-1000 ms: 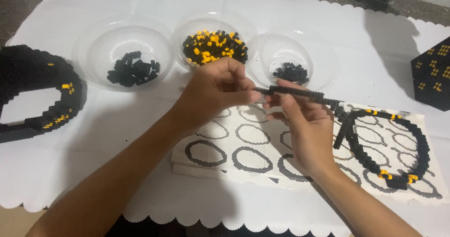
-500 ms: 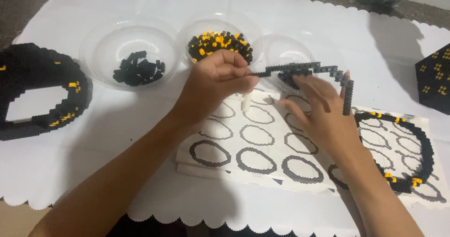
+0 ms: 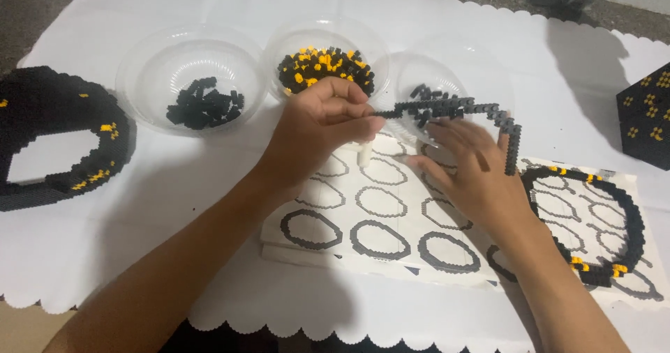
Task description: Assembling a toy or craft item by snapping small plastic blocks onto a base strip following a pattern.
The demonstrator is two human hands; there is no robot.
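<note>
Your hands hold a thin arc of black bricks above the pattern sheet.

Your left hand [image 3: 321, 133] pinches the studded strip [image 3: 460, 112] at its end; your right hand [image 3: 471, 168] lies flat-fingered under it, open. Behind stand three clear bowls [image 3: 139, 81] of black and orange bricks; a printed ring sheet [image 3: 363, 220] lies below.

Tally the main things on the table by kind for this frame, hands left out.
Clear plastic bowls: 3
Finished black ring builds with orange flecks: 2
Curved black brick strip held in both hands: 1
Printed pattern sheets: 1 stack
Black cube with orange dots: 1
Total: 8
</note>
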